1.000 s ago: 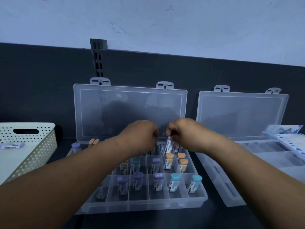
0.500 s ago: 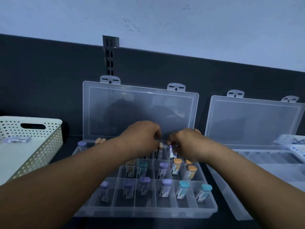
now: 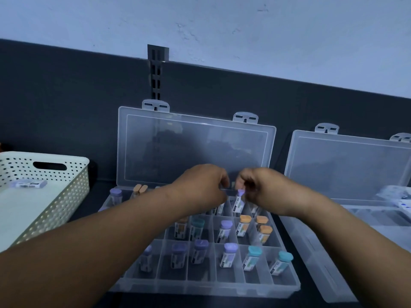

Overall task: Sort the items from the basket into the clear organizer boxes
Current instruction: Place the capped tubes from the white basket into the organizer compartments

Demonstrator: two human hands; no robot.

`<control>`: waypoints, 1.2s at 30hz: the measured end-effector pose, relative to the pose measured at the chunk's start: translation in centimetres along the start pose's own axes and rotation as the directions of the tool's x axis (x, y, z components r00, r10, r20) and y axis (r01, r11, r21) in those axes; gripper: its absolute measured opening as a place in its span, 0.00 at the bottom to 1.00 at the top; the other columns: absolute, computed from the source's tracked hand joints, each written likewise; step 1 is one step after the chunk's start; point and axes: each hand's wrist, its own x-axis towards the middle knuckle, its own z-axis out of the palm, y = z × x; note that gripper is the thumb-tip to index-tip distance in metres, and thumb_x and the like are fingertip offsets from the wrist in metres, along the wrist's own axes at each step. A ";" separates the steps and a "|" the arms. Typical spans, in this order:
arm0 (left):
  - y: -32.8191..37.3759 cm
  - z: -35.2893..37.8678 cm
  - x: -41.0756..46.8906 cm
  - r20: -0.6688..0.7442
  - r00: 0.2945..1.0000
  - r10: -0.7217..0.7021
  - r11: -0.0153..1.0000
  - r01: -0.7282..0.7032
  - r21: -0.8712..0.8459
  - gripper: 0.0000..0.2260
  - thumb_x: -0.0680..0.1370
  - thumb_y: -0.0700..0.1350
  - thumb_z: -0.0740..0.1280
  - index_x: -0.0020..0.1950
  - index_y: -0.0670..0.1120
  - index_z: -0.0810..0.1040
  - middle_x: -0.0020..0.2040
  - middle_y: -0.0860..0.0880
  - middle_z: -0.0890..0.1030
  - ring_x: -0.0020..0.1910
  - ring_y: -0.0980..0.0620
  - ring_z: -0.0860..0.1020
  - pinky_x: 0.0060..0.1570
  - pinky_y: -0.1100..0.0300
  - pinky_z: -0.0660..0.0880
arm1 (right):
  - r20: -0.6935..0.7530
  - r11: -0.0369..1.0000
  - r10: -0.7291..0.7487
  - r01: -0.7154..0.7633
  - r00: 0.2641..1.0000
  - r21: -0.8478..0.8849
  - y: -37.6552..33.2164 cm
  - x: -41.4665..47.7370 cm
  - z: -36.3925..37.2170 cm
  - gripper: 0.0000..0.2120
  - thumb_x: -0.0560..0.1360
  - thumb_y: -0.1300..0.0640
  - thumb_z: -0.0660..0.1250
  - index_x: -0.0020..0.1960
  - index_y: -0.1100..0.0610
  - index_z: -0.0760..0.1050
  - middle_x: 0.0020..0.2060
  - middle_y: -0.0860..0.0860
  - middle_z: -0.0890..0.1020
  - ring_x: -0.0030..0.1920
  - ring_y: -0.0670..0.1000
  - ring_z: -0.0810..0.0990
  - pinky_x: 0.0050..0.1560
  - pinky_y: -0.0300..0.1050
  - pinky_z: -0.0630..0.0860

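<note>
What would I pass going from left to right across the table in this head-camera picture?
White perforated basket → open organizer box filled with capped vials → second open organizer box, at the right edge.

The whole scene drifts rightward in the frame. The open organizer box [image 3: 200, 290] now sits mid-frame, the second organizer box [image 3: 322, 263] runs off the right edge, and more of the basket [image 3: 73, 196] shows at left. The vial [image 3: 238, 204] shows its purple cap plainly under the right hand [image 3: 266, 190].
</note>
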 end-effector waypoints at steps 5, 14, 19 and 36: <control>1.2 0.5 0.5 -0.041 0.999 0.022 0.961 -0.032 -0.275 0.09 0.69 0.41 0.72 0.45 0.50 0.75 0.38 0.55 0.78 0.40 0.52 0.77 0.40 0.59 0.73 | -0.139 0.953 -0.112 0.146 0.984 0.266 -1.7 -0.7 -1.6 0.09 0.72 0.64 0.71 0.43 0.51 0.75 0.39 0.50 0.81 0.39 0.49 0.80 0.46 0.48 0.78; -0.9 -1.9 0.3 -0.258 0.962 -0.092 0.953 0.010 -0.304 0.07 0.71 0.42 0.73 0.40 0.48 0.74 0.33 0.53 0.76 0.31 0.56 0.74 0.33 0.61 0.70 | 0.092 0.946 0.030 0.001 0.995 -0.323 -1.0 -0.6 0.3 0.23 0.74 0.66 0.60 0.57 0.40 0.77 0.53 0.42 0.80 0.60 0.48 0.71 0.63 0.49 0.64; -1.6 -2.6 -0.4 -0.244 0.966 -0.090 0.944 0.005 -0.329 0.07 0.72 0.41 0.73 0.42 0.47 0.75 0.36 0.52 0.77 0.34 0.54 0.75 0.37 0.60 0.73 | 0.163 0.803 0.053 0.055 0.985 -0.593 -2.7 0.2 1.6 0.24 0.74 0.63 0.62 0.65 0.40 0.73 0.53 0.45 0.80 0.61 0.52 0.66 0.60 0.54 0.58; -1.5 -2.8 -1.6 -0.170 0.983 -0.069 0.932 0.003 -0.363 0.08 0.73 0.42 0.72 0.42 0.50 0.74 0.38 0.49 0.79 0.38 0.50 0.79 0.39 0.53 0.76 | 0.244 0.819 0.196 -0.022 0.950 -0.573 -1.8 0.0 1.9 0.18 0.79 0.55 0.58 0.67 0.40 0.69 0.62 0.47 0.75 0.69 0.55 0.61 0.69 0.64 0.49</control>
